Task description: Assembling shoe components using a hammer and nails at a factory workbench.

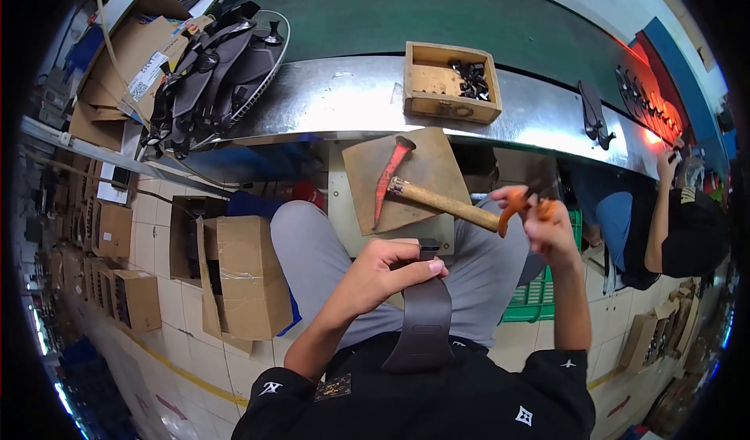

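Observation:
My left hand (391, 276) is closed round a dark grey shoe sole (427, 323), thumb on top, its wide end hanging toward my lap. A small dark block at the sole's upper end sits by my fingertips; its details are hard to make out. My right hand (547, 229) grips orange-handled pliers (512, 206), raised to the right of the board; their dark jaws are blurred. In front of me, a hammer (437, 199) with a red head and wooden handle lies on a worn square board (363, 167) over my knees, its handle end near my right hand.
On the metal ledge (344, 100) stand a wooden box (453, 108) of small black pieces and, left, a wire basket (283, 38) heaped with heeled soles. Beyond runs a green belt (351, 14). Cardboard boxes (254, 268) stand at left; a co-worker (691, 229) sits at right.

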Demonstrator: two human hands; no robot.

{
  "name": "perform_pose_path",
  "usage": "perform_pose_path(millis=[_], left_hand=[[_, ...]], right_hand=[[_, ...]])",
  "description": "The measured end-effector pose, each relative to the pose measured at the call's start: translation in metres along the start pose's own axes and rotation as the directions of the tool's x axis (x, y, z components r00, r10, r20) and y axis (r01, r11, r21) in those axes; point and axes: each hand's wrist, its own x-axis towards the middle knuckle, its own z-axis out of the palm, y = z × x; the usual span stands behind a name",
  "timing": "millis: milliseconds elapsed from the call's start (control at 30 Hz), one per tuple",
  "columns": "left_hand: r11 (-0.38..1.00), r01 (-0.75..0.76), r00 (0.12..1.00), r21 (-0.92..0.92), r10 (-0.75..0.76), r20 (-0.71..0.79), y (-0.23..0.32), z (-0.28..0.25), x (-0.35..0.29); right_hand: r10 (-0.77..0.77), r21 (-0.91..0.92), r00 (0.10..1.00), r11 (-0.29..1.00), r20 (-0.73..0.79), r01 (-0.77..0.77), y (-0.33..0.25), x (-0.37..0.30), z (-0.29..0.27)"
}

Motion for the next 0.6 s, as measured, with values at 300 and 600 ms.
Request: perform_pose_path(millis=[300, 600], left_hand=[[0.997, -0.075, 0.995, 0.011, 0.074, 0.062, -0.003, 0.006, -0.002], [0.995, -0.091, 0.992, 0.028, 0.088, 0.085, -0.008, 0.006, -0.002]], right_hand=[[0.29, -0.77, 0.862, 0.616, 0.415, 0.164, -0.071, 0.002, 0.058], [0.456, -0.884, 0.837, 0.462, 0.303, 0.069, -0.096, 0.008, 0.07]])
